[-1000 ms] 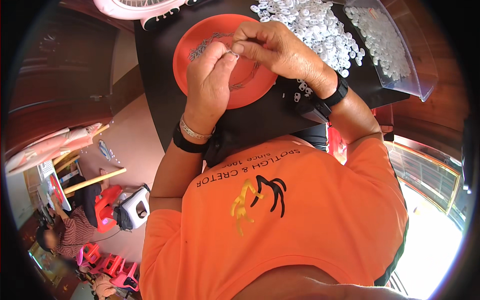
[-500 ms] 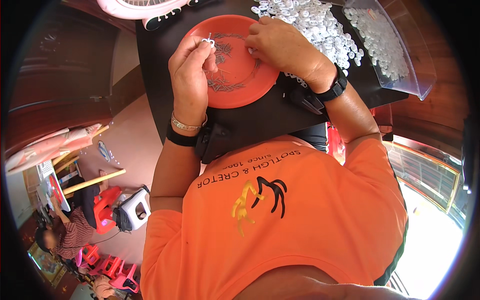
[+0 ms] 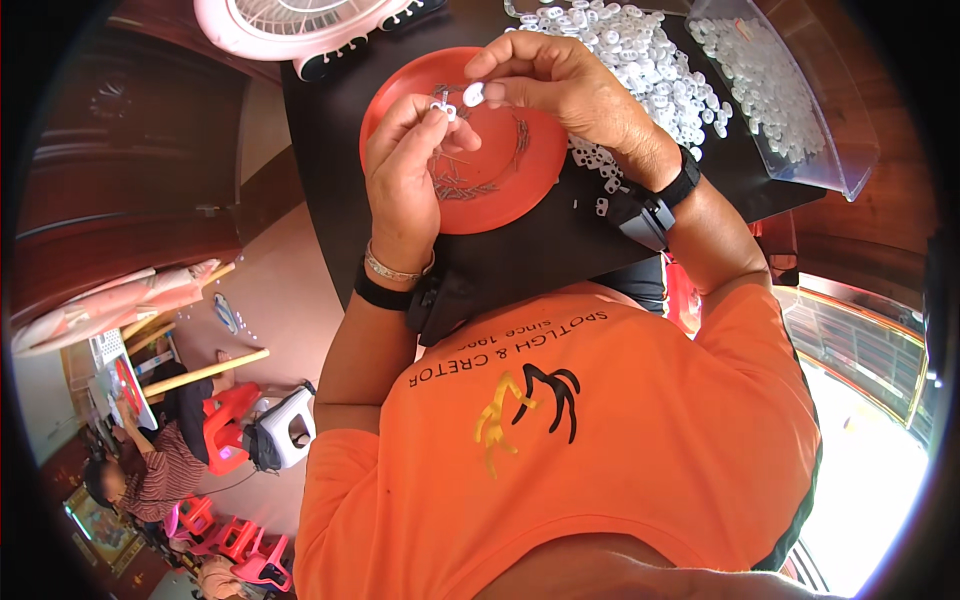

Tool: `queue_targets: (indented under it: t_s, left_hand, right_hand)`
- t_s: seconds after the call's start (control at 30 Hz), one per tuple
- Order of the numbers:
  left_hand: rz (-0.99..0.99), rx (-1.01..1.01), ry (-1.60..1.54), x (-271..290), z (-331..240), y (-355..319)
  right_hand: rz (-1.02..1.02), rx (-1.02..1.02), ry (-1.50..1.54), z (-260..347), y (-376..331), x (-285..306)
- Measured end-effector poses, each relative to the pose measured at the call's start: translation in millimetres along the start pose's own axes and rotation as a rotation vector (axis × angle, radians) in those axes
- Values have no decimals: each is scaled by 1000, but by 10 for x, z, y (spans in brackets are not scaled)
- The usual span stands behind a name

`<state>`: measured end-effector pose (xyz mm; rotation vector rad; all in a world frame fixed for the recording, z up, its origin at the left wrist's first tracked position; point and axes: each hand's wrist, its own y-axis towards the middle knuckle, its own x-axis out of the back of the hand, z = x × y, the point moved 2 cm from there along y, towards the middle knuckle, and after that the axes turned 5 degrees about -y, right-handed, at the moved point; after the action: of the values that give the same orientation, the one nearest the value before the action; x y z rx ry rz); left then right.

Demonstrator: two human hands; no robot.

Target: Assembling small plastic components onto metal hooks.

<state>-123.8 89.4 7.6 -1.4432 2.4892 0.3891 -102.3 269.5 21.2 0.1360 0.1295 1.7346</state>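
Observation:
My left hand [image 3: 405,165] pinches a small white plastic clip [image 3: 445,111] between thumb and fingers, with a thin metal screw standing up from it. Close beside it, my right hand [image 3: 575,92] holds a small white oval piece [image 3: 473,95] between thumb and forefinger. The two pieces are apart. Both hands are over a round red plate [image 3: 520,200], where many small grey screws [image 3: 465,190] lie scattered. My hands hide part of the plate. To the right of it spreads a heap of white plastic pieces [image 3: 655,75], nearest my right hand.
A clear plastic bin [image 3: 850,175] with more white pieces stands right of the heap on the black table [image 3: 540,255]. A pink fan [image 3: 300,30] stands at the far left. Beyond the table's left edge are a red stool [image 3: 228,430], a white stool [image 3: 290,425] and a seated person [image 3: 165,470].
My right hand has risen from the plate's right side with a white oval piece and moved left toward my left hand. My left hand still holds its clip and screw.

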Motion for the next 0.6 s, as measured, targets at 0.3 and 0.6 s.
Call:
queue_targets:
  t_s: [0.3, 0.6]
  left_hand:
    - [24, -79, -122, 2, 13, 15]
    - [2, 9, 49, -32, 29, -5]
  right_hand:
    - [12, 16, -56, -36, -6, -86]
    - [-51, -175, 110, -76, 10, 9]
